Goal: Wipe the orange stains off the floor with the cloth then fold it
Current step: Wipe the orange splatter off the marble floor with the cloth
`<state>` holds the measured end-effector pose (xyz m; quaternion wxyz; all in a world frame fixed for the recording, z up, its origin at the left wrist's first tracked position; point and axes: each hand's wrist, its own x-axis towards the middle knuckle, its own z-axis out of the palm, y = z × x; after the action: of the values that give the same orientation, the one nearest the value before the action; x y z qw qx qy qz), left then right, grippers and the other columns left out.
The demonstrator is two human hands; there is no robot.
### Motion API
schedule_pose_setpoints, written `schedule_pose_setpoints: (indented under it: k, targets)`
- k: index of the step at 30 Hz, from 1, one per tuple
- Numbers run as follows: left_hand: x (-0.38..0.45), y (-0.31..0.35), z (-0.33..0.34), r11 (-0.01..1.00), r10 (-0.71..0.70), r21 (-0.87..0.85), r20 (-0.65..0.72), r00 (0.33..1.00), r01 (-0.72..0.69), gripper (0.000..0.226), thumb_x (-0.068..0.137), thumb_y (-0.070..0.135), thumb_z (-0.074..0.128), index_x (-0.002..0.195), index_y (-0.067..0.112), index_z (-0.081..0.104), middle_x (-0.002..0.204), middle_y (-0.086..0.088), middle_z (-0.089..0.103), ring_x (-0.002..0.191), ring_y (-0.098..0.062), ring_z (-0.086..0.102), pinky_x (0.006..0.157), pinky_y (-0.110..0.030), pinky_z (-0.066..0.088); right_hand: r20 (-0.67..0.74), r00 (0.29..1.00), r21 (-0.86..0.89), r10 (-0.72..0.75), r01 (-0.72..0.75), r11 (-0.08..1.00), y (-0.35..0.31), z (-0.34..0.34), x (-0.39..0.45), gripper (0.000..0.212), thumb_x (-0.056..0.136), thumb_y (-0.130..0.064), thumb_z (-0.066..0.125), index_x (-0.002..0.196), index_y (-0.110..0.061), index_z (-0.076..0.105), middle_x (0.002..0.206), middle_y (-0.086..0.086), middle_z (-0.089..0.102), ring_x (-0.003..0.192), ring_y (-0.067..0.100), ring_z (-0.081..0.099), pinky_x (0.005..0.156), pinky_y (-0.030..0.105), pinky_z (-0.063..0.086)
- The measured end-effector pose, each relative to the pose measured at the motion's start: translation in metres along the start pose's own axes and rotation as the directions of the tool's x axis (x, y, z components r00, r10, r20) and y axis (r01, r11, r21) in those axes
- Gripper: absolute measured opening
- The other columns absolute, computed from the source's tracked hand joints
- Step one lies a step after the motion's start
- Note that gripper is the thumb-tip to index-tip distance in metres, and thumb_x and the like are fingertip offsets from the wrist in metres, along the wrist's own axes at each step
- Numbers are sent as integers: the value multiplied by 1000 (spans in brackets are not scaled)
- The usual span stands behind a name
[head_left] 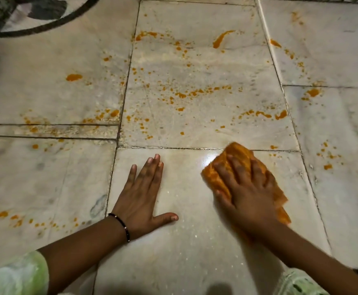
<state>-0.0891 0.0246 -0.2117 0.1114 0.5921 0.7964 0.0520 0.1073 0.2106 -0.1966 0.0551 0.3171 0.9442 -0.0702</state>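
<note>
the cloth (233,167), orange and bunched, lies on the near tile right of centre, pressed flat under the right hand (246,188), fingers spread and straight over it, not curled round. the left hand (144,192) rests flat on the floor (173,252), fingers straight, holding nothing. the near tile looks wiped and shiny; orange stains (195,92) cover the far tiles and both sides, so most wiping is left, and folding too. open floor lies ahead; a dark curved base (46,24) sits far left.
</note>
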Motion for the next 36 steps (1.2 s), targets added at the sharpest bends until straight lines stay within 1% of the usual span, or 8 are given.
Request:
schedule_pose_setpoints:
  k: [3,6,12,16,19,26,31,36]
  targets:
    - [20,16,-6,998,31,-44,-35,999,-33,109,78,84,19,149,3,2,158,-14,-3,146,-26,-3,115,-47,-4,66,994,-41,-87,90,995,-26,13,-35,60,92,-67,17,149,-46,18,158,-3,20,140,42,11,103,68,9]
    - [52,40,-10,991,117,-52,-67,991,-121,105,80,82,15,149,6,-5,158,-12,-9,145,-23,-9,115,-46,-6,70,981,-88,-183,189,978,-8,7,-8,61,89,-73,18,146,-53,16,159,-8,14,143,41,8,103,71,7]
    - [77,53,11,936,348,35,49,936,-350,101,81,83,17,150,12,-4,158,-6,-4,145,-19,-6,112,-50,2,34,987,-10,160,-160,987,58,-7,-27,68,82,-76,12,144,-57,-7,159,-13,-12,146,36,-7,109,68,3]
    - [75,54,11,940,335,60,48,941,-337,102,81,82,22,150,6,12,157,-10,8,145,-23,8,112,-50,8,56,989,-32,135,-133,991,20,-2,-35,63,89,-69,15,149,-49,6,160,-5,2,143,44,1,103,73,8]
    - [75,55,12,950,303,57,53,952,-306,104,80,82,23,149,5,13,157,-11,9,145,-24,7,112,-50,8,70,998,26,-7,5,1000,25,-3,10,61,84,-72,7,140,-59,-13,155,-15,-21,142,36,-23,106,71,-5]
    - [74,55,11,951,306,37,58,950,-308,102,80,82,25,149,5,19,157,-12,13,145,-23,12,111,-49,11,13,953,65,303,-304,951,79,-11,-8,70,80,-74,8,146,-53,-7,159,-13,-11,146,32,-8,110,64,5]
    - [74,55,12,954,294,42,43,955,-296,102,80,81,26,149,6,17,157,-11,12,145,-23,11,111,-49,10,104,974,20,200,-203,979,35,-1,-25,61,83,-72,2,133,-58,-30,154,-13,-31,138,32,-34,106,63,-16]
    - [74,56,11,952,297,63,59,953,-300,102,80,81,27,148,5,19,156,-12,15,144,-22,14,111,-48,13,46,968,59,246,-249,967,91,-17,23,71,77,-76,10,145,-56,-1,160,-15,-8,145,33,-9,110,67,2]
